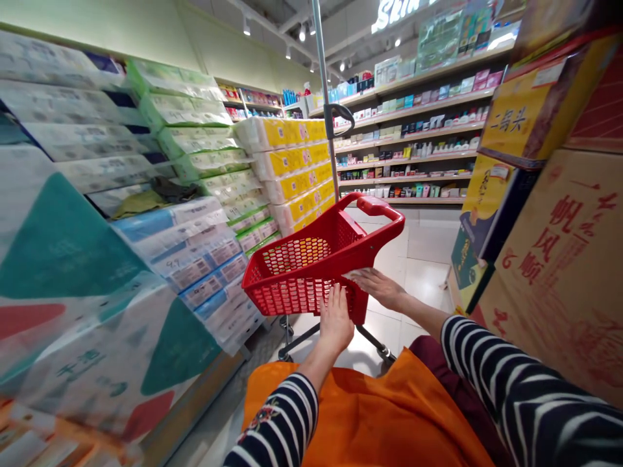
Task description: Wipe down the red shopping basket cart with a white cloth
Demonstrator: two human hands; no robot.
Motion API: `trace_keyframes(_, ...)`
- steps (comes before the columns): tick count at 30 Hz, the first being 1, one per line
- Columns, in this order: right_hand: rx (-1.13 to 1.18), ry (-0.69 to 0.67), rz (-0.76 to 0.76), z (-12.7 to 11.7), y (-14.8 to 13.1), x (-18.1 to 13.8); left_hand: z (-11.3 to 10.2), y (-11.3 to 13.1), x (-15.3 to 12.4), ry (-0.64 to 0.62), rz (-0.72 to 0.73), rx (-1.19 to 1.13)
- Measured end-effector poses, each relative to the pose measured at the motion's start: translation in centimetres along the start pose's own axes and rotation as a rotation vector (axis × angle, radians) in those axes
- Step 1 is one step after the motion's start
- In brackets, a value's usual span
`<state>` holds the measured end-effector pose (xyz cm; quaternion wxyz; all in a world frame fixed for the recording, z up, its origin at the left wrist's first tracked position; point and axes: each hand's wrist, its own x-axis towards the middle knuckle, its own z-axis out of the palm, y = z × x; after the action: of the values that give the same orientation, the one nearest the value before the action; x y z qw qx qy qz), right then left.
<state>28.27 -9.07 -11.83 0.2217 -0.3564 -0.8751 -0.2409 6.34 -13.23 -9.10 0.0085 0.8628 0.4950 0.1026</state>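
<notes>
A red plastic shopping cart [348, 259] with a perforated basket stands on wheels in front of me, its handle towards the upper right. My left hand [335, 320] lies against the near side of the basket, fingers stretched out and holding nothing. Just right of it, my right hand [382, 288] presses a thin white cloth or tissue [357, 274] to the cart's solid side panel, below the handle. The fingers partly cover this white piece, so its full size is hidden.
Wrapped paper packs [199, 246] are stacked along the left. Cardboard boxes [559, 253] rise close on the right. Behind the cart stand a metal pole [322, 71] and yellow-and-white packs [292, 168]. Shelves of small products [413, 123] line the back wall.
</notes>
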Motion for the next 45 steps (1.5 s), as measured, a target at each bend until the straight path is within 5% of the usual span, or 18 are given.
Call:
trace_keyframes(4,-0.038,0.053,0.053,-2.0,1.1,1.9,-0.1,-0.7,0.1,0.013,-0.025,0.0)
trace_keyframes(9,-0.164,0.24,0.334,-6.1,4.7,5.3,-0.7,-0.6,0.6,0.025,-0.039,-0.009)
trace_keyframes(19,0.049,-0.11,0.12,3.1,-3.6,2.8,-0.2,-1.2,0.0,0.017,-0.023,0.017)
trace_keyframes(26,-0.021,0.157,0.115,-0.8,-0.6,7.9,-1.5,-3.4,0.6,0.057,-0.199,0.01)
trace_keyframes(35,0.038,-0.182,0.015,4.1,-4.8,6.3,-0.8,-5.3,-0.5,0.054,-0.202,0.038)
trace_keyframes(42,0.094,-0.034,-0.023,2.8,-4.9,13.0,-0.7,-7.1,-1.0,-0.003,-0.282,0.064)
trace_keyframes(45,0.123,-0.089,0.005,3.9,-5.6,12.8,-0.9,-7.6,-1.3,-0.011,-0.287,0.079)
